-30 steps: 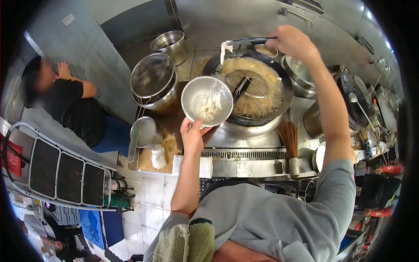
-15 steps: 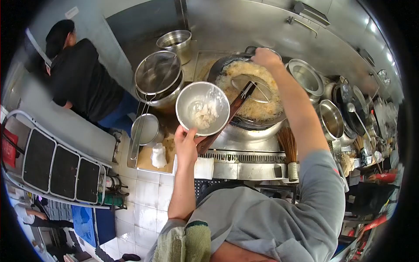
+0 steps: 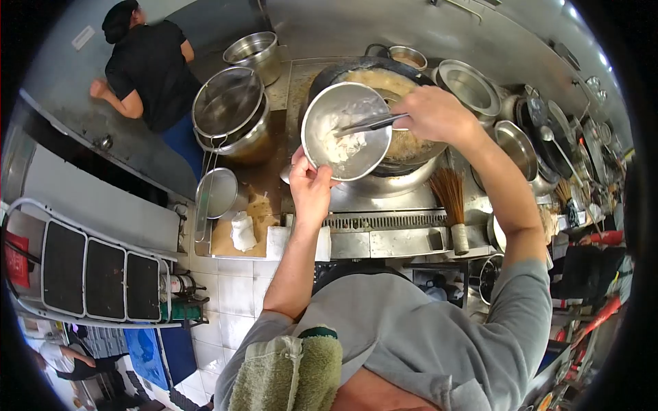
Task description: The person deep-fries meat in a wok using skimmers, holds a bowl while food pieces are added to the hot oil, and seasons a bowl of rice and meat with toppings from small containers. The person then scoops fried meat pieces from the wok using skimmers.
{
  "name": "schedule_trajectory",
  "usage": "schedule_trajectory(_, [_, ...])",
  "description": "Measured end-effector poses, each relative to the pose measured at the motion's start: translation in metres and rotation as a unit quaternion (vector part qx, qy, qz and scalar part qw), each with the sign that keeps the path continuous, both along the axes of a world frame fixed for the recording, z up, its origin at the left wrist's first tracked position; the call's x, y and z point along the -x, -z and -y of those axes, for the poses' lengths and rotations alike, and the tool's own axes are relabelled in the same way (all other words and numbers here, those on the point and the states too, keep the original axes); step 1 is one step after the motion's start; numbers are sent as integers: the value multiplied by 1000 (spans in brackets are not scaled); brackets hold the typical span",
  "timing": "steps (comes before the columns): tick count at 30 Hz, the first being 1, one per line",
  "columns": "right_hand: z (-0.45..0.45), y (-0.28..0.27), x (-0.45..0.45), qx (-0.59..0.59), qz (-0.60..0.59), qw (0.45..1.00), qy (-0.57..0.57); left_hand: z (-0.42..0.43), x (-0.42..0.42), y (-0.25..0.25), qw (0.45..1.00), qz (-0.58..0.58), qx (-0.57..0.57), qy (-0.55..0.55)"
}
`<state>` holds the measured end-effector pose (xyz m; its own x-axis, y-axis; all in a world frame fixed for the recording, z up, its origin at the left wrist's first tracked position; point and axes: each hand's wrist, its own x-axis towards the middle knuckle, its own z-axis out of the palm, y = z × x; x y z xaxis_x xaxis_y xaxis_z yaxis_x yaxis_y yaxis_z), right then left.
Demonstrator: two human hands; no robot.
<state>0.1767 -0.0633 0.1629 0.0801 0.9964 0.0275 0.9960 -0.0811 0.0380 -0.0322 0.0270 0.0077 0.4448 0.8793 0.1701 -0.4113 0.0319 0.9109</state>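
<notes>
A brushed-metal wall (image 3: 356,31) stands behind the cooking range, where a black wok (image 3: 327,74) holds yellowish, frothy liquid (image 3: 373,77). Over the wok's near left side the left hand (image 3: 310,188) holds a metal bowl (image 3: 372,154), its thumb hooked over the rim and the bowl tipped toward the person. In the bowl lie pale, wet-looking pieces (image 3: 346,146) in a loose clump, with whitish smears on the wall above them. The right hand (image 3: 435,113), over the wok's right side, is closed around metal tongs (image 3: 373,123), whose tips reach among the pieces; whether they pinch one I cannot tell. Left of the wok, a mesh strainer (image 3: 228,103) rests on a big pot (image 3: 236,148); behind that stands a smaller steel pot (image 3: 266,67). A bamboo brush (image 3: 449,205) stands right of the wok, nearer the person.
</notes>
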Motion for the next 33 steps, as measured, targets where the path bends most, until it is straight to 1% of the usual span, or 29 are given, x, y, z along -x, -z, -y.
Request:
schedule_trajectory(1, [-1, -4, 3, 33, 25, 999, 20, -3, -2, 8, 1000, 18, 17, 9])
schedule_trajectory(2, [1, -9, -1, 30, 25, 999, 22, -4, -4, 10, 1000, 18, 13, 11])
schedule_trajectory(4, [6, -21, -11, -58, 39, 998, -7, -6, -6, 13, 998, -6, 56, -9])
schedule_trajectory(6, [4, -45, -22, -82, 48, 995, -9, -12, -3, 23, 998, -11, 66, -20])
schedule_trajectory(7, [-1, -56, -27, -90, 26, 995, 22, -13, 0, 22, 996, -18, 77, -29])
schedule_trajectory(8, [-6, -64, -33, -99, 3, 994, 55, -11, 3, 18, 996, 4, 85, -36])
schedule_trajectory(11, [-35, -69, -42, -90, 37, 992, 83, -9, 23, 17, 992, 15, 112, -58])
schedule_trajectory(13, [-79, -33, -75, -80, 56, 992, 78, -12, 38, 30, 992, 11, 106, -66])
schedule_trajectory(15, [-117, -3, -77, 12, 34, 985, 166, -13, 51, 39, 990, 21, 119, -78])
schedule_trajectory(16, [-117, -6, -57, 53, 19, 984, 170, -10, 55, 34, 990, 23, 117, -80])
schedule_trajectory(17, [-135, 19, -65, 47, 50, 985, 161, -6, 60, 25, 988, 9, 120, -93])
schedule_trajectory(18, [-146, 38, -67, 44, 53, 985, 158, -4, 63, 20, 987, -5, 123, -107])
schedule_trajectory(19, [-155, 54, -68, 42, 41, 985, 165, -4, 67, 21, 987, 6, 121, -104])
schedule_trajectory(21, [-164, 61, -68, 41, 29, 985, 167, -3, 73, 16, 987, 1, 122, -109])
schedule_trajectory(23, [-167, 63, -78, -47, -16, 972, 229, -3, 80, 17, 985, -7, 130, -114])
schedule_trajectory(24, [-164, 52, -82, -57, -39, 968, 241, -5, 82, 19, 988, -7, 116, -103])
schedule_trajectory(25, [-153, 33, -81, -20, -37, 975, 220, -7, 84, 20, 990, -8, 103, -92])
schedule_trajectory(26, [-139, 17, -83, -70, -24, 977, 201, -9, 84, 17, 989, -10, 111, -99])
schedule_trajectory(27, [-124, 8, -88, -135, -42, 976, 163, -10, 82, 12, 991, -14, 95, -95])
schedule_trajectory(29, [-74, -22, -71, -161, -91, 975, 120, -14, 78, 12, 993, -18, 63, -94])
schedule_trajectory(31, [-21, -53, -22, -118, -125, 982, 79, -17, 69, 8, 994, -23, 38, -96])
schedule_trajectory(32, [-2, -52, -5, -111, -88, 990, 4, -19, 65, 6, 995, -27, 38, -87])
schedule_trajectory(33, [15, -49, 10, -104, -50, 991, -66, -21, 59, 6, 999, -3, 18, -50])
